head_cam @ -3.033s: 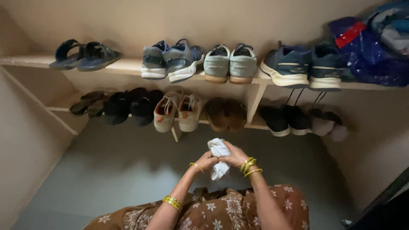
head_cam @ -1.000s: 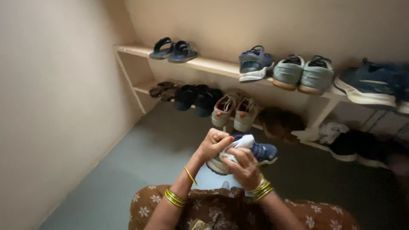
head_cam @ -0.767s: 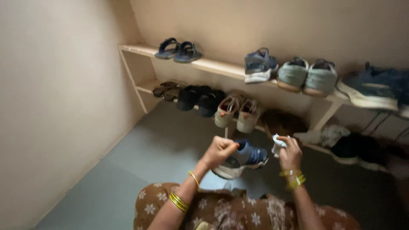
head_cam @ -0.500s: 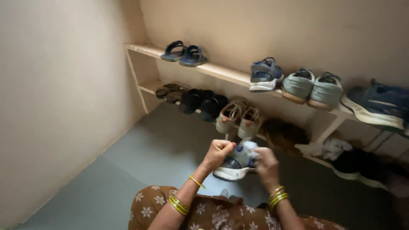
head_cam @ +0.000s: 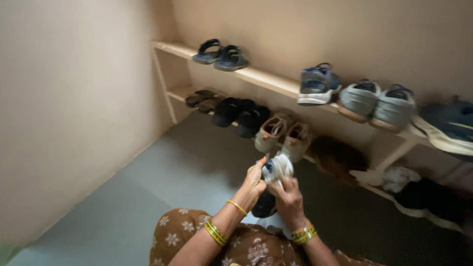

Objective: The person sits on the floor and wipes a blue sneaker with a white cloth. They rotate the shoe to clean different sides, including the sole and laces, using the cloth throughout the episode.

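Left hand: the left hand [head_cam: 254, 181] grips the sneaker [head_cam: 272, 183] from its left side, fingers curled round the upper.
Right hand: the right hand [head_cam: 288, 197] presses a white cloth [head_cam: 280, 166] against the shoe's raised end, fingers closed on the cloth.
Sneaker's place: held in the air between both hands, above the grey floor [head_cam: 148, 192] and in front of the person's patterned brown lap, well short of the rack.
Axis: the shoe stands nearly on end, its long axis running away from the body; the dark end points down toward the lap, the pale end up under the cloth.
Nearer hand: both touch it; the left carries it, the right works over it.
Upper shelf [head_cam: 266, 79]: two blue sandals [head_cam: 220, 53] at the left corner, one blue sneaker [head_cam: 317, 83] alone near the middle, two pale green shoes [head_cam: 377, 99], then a blurred navy shoe at the right edge.
Lower shelf: two dark sandals, two black shoes [head_cam: 241, 114], two beige sneakers [head_cam: 281, 134], a brown pair too blurred to count surely.
Bangles: gold ones on both wrists.
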